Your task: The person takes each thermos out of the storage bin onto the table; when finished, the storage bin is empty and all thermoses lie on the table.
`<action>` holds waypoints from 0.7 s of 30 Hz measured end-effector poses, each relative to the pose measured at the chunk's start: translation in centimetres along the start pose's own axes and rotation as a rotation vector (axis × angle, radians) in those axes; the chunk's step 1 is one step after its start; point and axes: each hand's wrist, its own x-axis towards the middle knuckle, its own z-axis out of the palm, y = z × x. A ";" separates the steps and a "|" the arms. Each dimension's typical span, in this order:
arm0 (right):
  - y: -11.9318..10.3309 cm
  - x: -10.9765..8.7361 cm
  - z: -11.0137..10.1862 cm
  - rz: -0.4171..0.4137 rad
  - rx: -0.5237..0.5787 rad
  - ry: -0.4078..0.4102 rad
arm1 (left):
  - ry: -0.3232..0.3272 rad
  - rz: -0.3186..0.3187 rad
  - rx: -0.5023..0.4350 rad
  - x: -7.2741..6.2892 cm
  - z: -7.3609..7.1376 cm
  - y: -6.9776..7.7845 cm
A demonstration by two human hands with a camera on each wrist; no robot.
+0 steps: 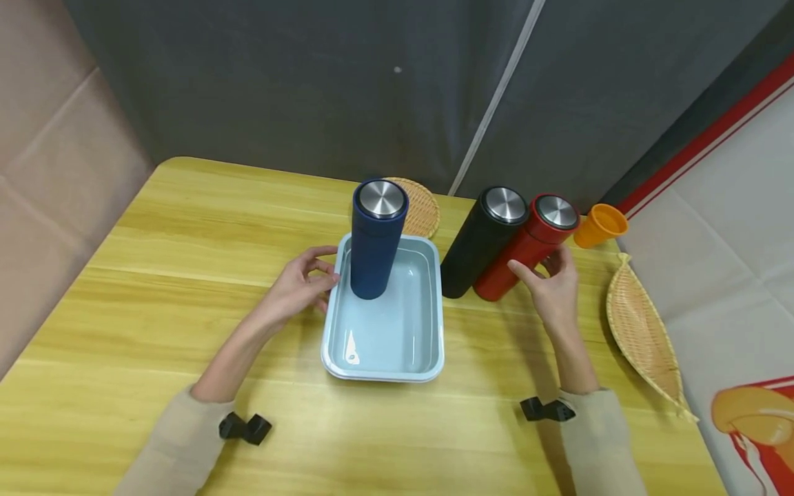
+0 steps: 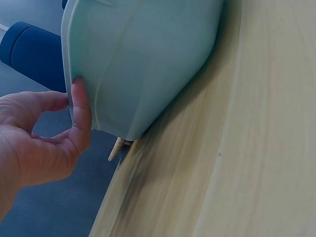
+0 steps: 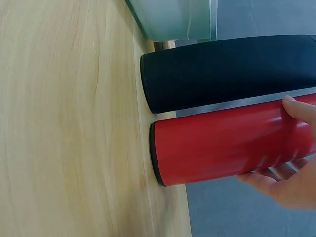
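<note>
A light blue rectangular basin (image 1: 384, 351) sits mid-table, with a dark blue thermos (image 1: 375, 255) standing upright in its back left part. My left hand (image 1: 302, 282) is at the basin's left side; in the left wrist view its thumb and a fingertip (image 2: 80, 94) pinch the rim. To the right of the basin, a black thermos (image 1: 471, 251) and a red thermos (image 1: 521, 255) stand side by side. My right hand (image 1: 554, 286) grips the red thermos around its upper body, thumb on the near side. In the right wrist view the red thermos's base (image 3: 157, 154) is at the tabletop.
A round woven mat (image 1: 422, 210) lies behind the basin, partly hidden. At the back right corner is an orange cup (image 1: 600, 226). A boat-shaped woven basket (image 1: 642, 331) lies along the right edge. A dark grey curtain (image 1: 298, 89) hangs behind the wooden table (image 1: 186, 262).
</note>
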 end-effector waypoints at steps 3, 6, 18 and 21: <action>0.1 -0.1 0.0 -0.013 0.000 0.002 | -0.001 0.001 -0.002 0.0 0.0 -0.1; 0.3 -0.2 0.0 -0.041 0.019 -0.005 | 0.003 0.001 -0.008 -0.1 -0.1 -0.1; 0.4 -1.7 -0.7 -0.131 0.114 -0.056 | -0.004 0.000 -0.018 0.1 0.0 -0.1; 0.0 -2.6 -1.4 -0.131 0.116 -0.067 | -0.003 0.000 -0.020 0.1 0.0 0.0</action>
